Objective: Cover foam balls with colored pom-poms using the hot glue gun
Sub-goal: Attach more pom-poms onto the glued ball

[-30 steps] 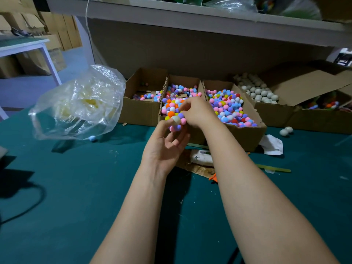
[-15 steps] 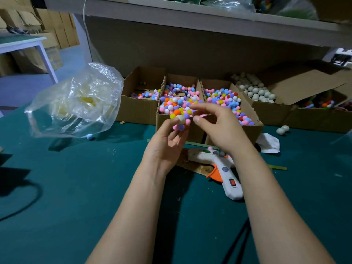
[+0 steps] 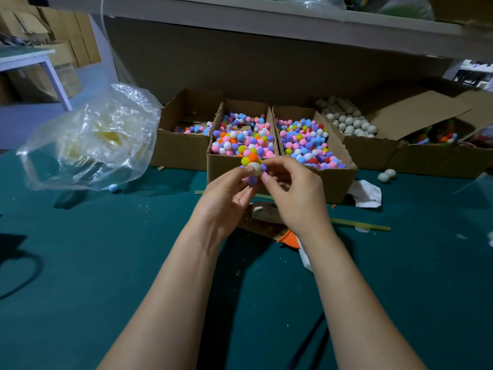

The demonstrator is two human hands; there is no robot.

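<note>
Foam ball (image 3: 254, 168), cream, partly covered, held up in the air in front of the middle box (image 3: 221, 170), above the table (image 3: 106, 263). Pom-poms stuck on it: yellow (image 3: 245, 161) and orange (image 3: 253, 157) on top, purple (image 3: 252, 180) below; the front face is bare.

Left hand (image 3: 226, 198) grips the foam ball from the left and below, thumb on its left side, fingers curled under. Right hand (image 3: 296, 193) has curled fingers, index and thumb tips pinching at the ball's right side; can't tell if a loose pom-pom sits between them.

Glue gun (image 3: 289, 239) lies on the table under the right wrist, mostly hidden, orange trigger showing. It sits on a cardboard scrap (image 3: 266, 225).

Row of cardboard boxes at the back: left box (image 3: 181, 150) with few pom-poms, middle box full of mixed colours, right box (image 3: 338, 177) also full, then a box of plain balls (image 3: 368, 153).

Two loose plain balls (image 3: 386, 174) on the table just beside that box. White paper (image 3: 366, 193) near the right box. Thin stick (image 3: 360, 225) lies flat right of the hands. Clear plastic bag (image 3: 93, 140) at left, with one blue pom-pom (image 3: 114, 187) on the table at its edge.
</note>
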